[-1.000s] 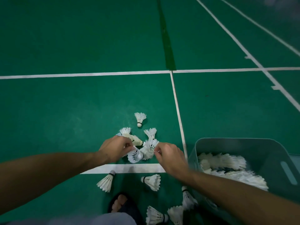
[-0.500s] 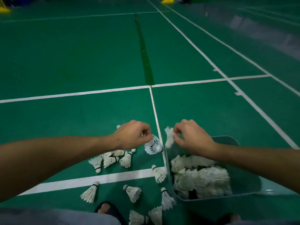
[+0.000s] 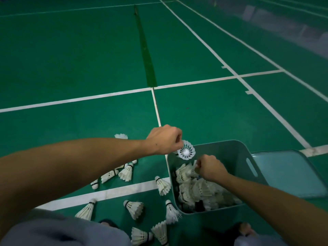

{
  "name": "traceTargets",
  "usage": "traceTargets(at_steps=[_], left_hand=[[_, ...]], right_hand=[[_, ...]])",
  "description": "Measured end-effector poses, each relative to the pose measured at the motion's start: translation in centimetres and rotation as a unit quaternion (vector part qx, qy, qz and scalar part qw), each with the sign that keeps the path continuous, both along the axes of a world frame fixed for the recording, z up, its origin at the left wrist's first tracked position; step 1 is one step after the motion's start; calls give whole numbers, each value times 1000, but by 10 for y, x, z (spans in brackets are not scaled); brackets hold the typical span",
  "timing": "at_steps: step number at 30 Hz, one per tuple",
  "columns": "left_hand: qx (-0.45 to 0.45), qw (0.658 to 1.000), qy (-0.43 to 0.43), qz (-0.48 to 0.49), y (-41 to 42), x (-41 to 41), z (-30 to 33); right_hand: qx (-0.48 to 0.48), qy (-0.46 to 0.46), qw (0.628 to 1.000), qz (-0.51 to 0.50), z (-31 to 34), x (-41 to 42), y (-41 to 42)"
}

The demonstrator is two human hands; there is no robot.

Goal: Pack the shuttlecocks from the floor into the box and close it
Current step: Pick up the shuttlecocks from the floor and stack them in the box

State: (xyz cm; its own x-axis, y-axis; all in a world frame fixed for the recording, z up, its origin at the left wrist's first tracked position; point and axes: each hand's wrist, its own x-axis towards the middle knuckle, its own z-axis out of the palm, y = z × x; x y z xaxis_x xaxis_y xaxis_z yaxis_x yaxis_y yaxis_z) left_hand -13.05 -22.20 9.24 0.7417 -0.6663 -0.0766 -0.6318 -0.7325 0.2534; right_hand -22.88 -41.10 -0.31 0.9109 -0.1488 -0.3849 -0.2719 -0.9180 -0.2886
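A grey-green plastic box (image 3: 236, 153) stands on the court floor at the lower right, holding a heap of white shuttlecocks (image 3: 197, 190). My left hand (image 3: 164, 139) pinches one white shuttlecock (image 3: 186, 152) over the box's near-left corner, its cork facing me. Inside the box, my right hand (image 3: 210, 168) is down with its fingers curled on a shuttlecock (image 3: 192, 167) among the heap. Several loose shuttlecocks (image 3: 126, 173) lie on the green floor left of the box and near my feet.
The box's flat lid (image 3: 287, 173) lies on the floor just right of the box. White court lines cross the green floor. My knees and sandalled feet (image 3: 245, 229) fill the bottom edge. One shuttlecock (image 3: 121, 136) lies farther out behind my left arm.
Both hands lifted shuttlecocks off the floor pile and carried them right. My right hand has dropped into the box; my left hand now hangs over the box's corner.
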Motion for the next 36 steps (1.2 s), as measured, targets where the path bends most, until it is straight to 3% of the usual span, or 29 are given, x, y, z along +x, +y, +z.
traceTargets(at_steps=[13,22,28,32,36], left_hand=[[4,1000,4,15,10,1,-16],[3,1000,7,29,19,6,-15],[19,998,2,60,33,12,-16],[25,996,13,82,38,14,-11],[-19,991,77,105,35,13,-6]], right_hand=[[-15,2,1000,17,-42,1,24],[73,15,997,16,-51,4,25],[114,-126,982,78,13,7,22],[122,-285,939,150,51,7,27],[99,-302,923,215,55,13,36]])
